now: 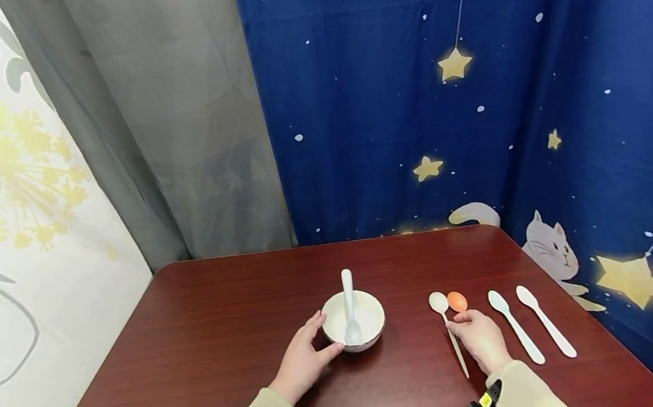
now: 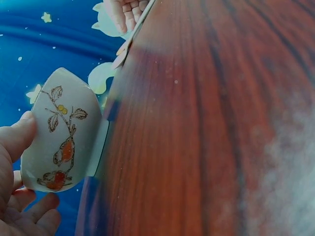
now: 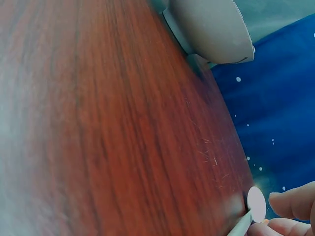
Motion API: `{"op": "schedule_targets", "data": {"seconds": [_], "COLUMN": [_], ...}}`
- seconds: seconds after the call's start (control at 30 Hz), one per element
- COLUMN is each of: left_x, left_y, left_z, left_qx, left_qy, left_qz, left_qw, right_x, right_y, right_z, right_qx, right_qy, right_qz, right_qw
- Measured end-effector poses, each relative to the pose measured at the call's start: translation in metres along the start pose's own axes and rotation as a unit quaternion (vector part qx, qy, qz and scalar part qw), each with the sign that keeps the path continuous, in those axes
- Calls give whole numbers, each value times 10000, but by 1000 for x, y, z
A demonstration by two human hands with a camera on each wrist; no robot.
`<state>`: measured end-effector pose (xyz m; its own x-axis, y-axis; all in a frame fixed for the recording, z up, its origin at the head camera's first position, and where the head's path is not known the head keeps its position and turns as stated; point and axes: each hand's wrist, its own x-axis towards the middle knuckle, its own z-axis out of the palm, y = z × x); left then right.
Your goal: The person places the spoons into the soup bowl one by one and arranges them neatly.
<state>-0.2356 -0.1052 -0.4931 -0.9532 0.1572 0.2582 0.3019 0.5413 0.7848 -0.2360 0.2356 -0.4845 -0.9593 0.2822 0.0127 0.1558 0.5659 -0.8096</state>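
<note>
A white bowl [image 1: 374, 319] with a painted branch on its outside holds a white spoon [image 1: 349, 298], whose handle rises over the far rim. My left hand [image 1: 307, 355] grips the bowl's left side; in the left wrist view the thumb and fingers lie round its wall [image 2: 81, 142]. To the right, my right hand [image 1: 482, 337] pinches the handle of an orange spoon [image 1: 457, 301], with its head lying uncovered. The fingers hide most of that handle. A cream spoon [image 1: 439, 303] lies just left of this hand, close to the fingertips.
Two more white spoons, one nearer [image 1: 517, 329] and one at the far right [image 1: 547, 323], lie to the right of my right hand. The dark red table [image 1: 224, 309] ends at curtains, grey [image 1: 193, 145] on the left and blue [image 1: 366, 125] on the right.
</note>
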Motion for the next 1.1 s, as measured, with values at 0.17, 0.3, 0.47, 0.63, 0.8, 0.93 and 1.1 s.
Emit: {"op": "schedule_targets", "data": {"seconds": [0.17,0.3,0.47,0.63,0.8,0.93,1.1], "left_x": [0,0,0,0,0,-1,0], "left_y": [1,1,2,3,3,3,2], "left_z": [0,-1,-2,-2,-2,-2,-2], "left_qx": [24,31,-27,-78,-105,-130,-85], "left_qy": [18,7,-37,-38,-67,-63,-99], "left_qz": [35,19,21,15,-46,-38,-23], "left_qw": [10000,10000,10000,10000,9999,9999,9999], "right_x": [-2,-1,-1,-1,-4,-3,3], "right_y": [1,2,3,1,-3,-5,-7], "right_z": [2,4,7,9,10,15,25], "right_qx": [-229,-465,-900,-1108,-1078,-952,-807], "right_qy": [76,133,138,44,-25,-7,-62], "right_qz": [-18,-92,-151,-214,-210,-289,-359], "right_qw": [9997,9988,9957,9936,9939,9950,9961]}}
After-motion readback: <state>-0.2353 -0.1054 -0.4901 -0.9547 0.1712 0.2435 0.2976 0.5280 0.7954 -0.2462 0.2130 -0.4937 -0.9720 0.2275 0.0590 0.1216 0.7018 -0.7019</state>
